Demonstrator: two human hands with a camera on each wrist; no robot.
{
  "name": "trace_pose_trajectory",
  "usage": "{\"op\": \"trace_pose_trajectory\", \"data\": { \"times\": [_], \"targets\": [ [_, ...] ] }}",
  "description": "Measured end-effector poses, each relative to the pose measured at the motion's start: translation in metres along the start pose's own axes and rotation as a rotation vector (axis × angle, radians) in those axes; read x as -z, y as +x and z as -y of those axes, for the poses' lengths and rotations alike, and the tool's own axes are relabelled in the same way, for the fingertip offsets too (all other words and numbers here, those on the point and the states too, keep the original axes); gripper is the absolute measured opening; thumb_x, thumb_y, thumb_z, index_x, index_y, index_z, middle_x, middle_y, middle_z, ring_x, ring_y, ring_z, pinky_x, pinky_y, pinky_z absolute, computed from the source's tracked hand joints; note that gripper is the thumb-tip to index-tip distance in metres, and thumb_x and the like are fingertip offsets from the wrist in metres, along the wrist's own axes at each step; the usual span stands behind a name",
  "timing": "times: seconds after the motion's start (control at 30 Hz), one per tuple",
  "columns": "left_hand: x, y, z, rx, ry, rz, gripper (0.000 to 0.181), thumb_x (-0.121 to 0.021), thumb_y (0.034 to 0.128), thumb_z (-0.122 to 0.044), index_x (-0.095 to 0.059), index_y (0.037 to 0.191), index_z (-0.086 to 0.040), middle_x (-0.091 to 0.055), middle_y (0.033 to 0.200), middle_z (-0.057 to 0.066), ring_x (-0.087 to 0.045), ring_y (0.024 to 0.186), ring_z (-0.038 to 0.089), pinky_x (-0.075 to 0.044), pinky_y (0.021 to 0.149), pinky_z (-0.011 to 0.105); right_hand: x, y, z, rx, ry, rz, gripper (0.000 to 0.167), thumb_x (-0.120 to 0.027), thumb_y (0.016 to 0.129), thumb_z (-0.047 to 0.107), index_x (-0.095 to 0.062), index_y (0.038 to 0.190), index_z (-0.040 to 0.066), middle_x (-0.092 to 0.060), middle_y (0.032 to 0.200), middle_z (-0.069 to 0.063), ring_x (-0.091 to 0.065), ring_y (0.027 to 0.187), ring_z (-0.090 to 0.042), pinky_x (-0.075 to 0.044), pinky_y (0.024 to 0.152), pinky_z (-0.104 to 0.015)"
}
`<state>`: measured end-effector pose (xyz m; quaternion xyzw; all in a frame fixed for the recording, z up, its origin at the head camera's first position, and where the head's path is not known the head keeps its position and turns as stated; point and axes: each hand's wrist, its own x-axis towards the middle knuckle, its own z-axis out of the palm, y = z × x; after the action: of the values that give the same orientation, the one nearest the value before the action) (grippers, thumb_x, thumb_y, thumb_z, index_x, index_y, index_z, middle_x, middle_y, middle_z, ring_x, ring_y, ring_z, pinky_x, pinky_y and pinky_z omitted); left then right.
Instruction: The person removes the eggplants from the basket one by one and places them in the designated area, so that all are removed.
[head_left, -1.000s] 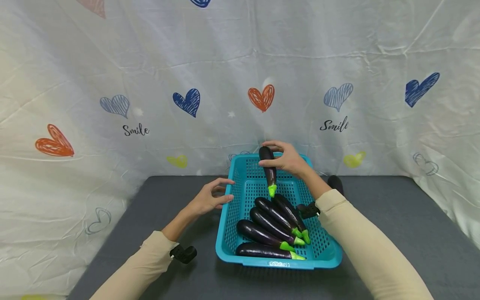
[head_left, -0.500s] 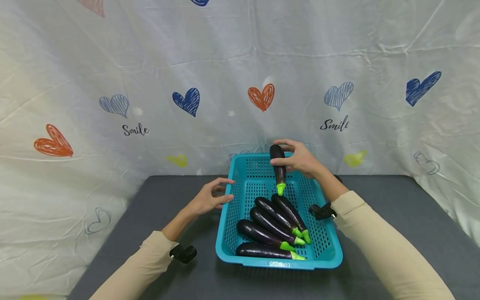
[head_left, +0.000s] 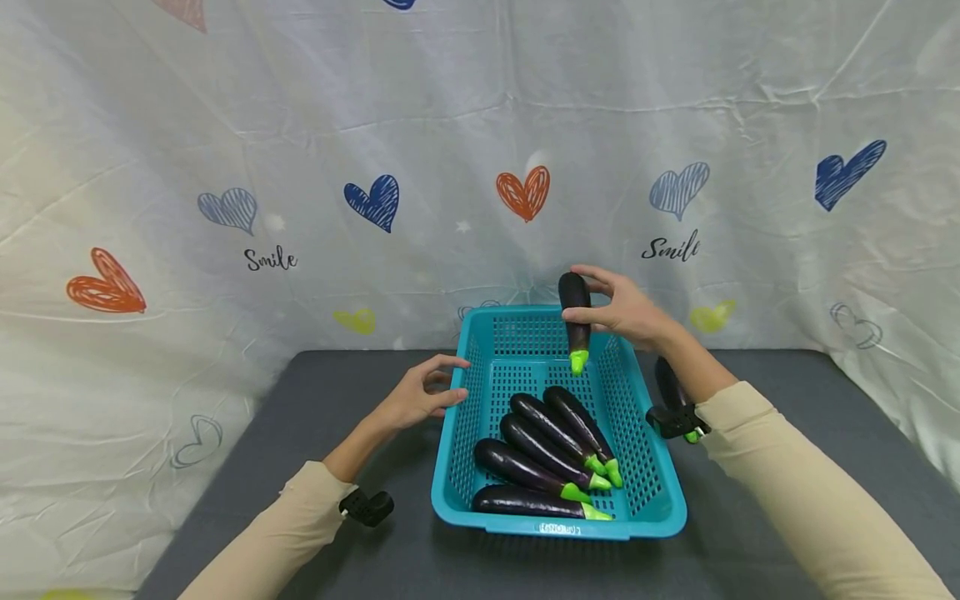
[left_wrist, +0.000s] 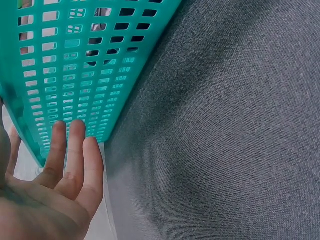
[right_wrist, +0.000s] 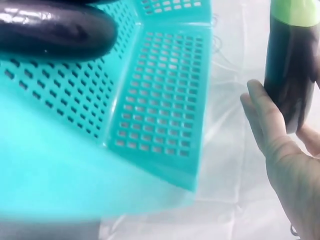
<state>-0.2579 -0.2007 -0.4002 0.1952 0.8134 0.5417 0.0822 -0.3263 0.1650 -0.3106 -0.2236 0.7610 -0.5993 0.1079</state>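
Observation:
A turquoise perforated basket (head_left: 558, 527) stands on the table. Inside it, several dark purple eggplants (head_left: 521, 471) with green caps lie side by side towards the near end. My right hand (head_left: 618, 310) pinches one eggplant (head_left: 575, 310) between thumb and fingers, cap hanging down, above the basket's far right part; the right wrist view shows this eggplant (right_wrist: 290, 70) as well. At the basket's left side, my left hand (head_left: 416, 396) reaches the rim with thumb and index fingertips. Its other fingers (left_wrist: 75, 155) lie loosely extended by the outer wall in the left wrist view.
Another eggplant (head_left: 670, 383) lies on the dark grey tabletop (head_left: 795, 433) just right of the basket, partly hidden by the right wrist. A pale curtain (head_left: 442, 100) printed with hearts hangs behind the table.
My right hand has carried its eggplant rightwards and slightly up, from the basket's far middle to its far right. The left hand and the basket have stayed in place.

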Motion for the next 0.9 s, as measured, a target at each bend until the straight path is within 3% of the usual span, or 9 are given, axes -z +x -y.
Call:
{"op": "trace_pose_trajectory", "data": {
  "times": [0.17,0.4,0.57,0.9],
  "targets": [
    [0.0,0.0,-0.001,0.002,0.003,0.0,0.047,-0.07,0.1,-0.02,-0.054,0.144,-0.014,-0.048,0.144,0.023,-0.051,0.127,0.039,-0.057,0.084,0.05,0.009,-0.006,0.006,0.014,-0.042,-0.038,0.083,-0.077,0.094,0.014,-0.029,0.162,0.016,-0.029,0.156,-0.024,-0.053,0.124,-0.045,-0.047,0.098,-0.058],
    [-0.001,-0.002,-0.004,0.001,-0.008,0.002,0.049,-0.069,0.1005,-0.016,-0.052,0.146,-0.011,-0.047,0.144,0.024,-0.052,0.125,0.04,-0.058,0.082,0.048,0.021,-0.017,0.006,0.003,-0.083,-0.093,0.081,-0.082,0.089,0.012,-0.038,0.157,0.015,-0.028,0.157,-0.024,-0.051,0.125,-0.048,-0.051,0.088,-0.063],
    [-0.001,-0.003,-0.004,-0.001,-0.019,0.004,0.05,-0.068,0.1007,-0.014,-0.051,0.147,-0.009,-0.046,0.144,0.026,-0.051,0.126,0.042,-0.058,0.082,0.049,0.027,-0.025,0.002,0.014,-0.083,-0.118,0.079,-0.082,0.089,0.01,-0.039,0.156,0.015,-0.033,0.154,-0.024,-0.053,0.122,-0.047,-0.056,0.081,-0.059],
    [-0.001,-0.002,-0.003,0.008,0.002,-0.001,0.048,-0.071,0.0997,-0.021,-0.054,0.145,-0.016,-0.049,0.142,0.023,-0.053,0.125,0.038,-0.058,0.082,0.047,0.041,-0.042,-0.005,0.036,-0.084,-0.143,0.08,-0.075,0.095,0.009,-0.03,0.16,0.012,-0.029,0.156,-0.028,-0.048,0.127,-0.049,-0.06,0.079,-0.043]
  ]
}}
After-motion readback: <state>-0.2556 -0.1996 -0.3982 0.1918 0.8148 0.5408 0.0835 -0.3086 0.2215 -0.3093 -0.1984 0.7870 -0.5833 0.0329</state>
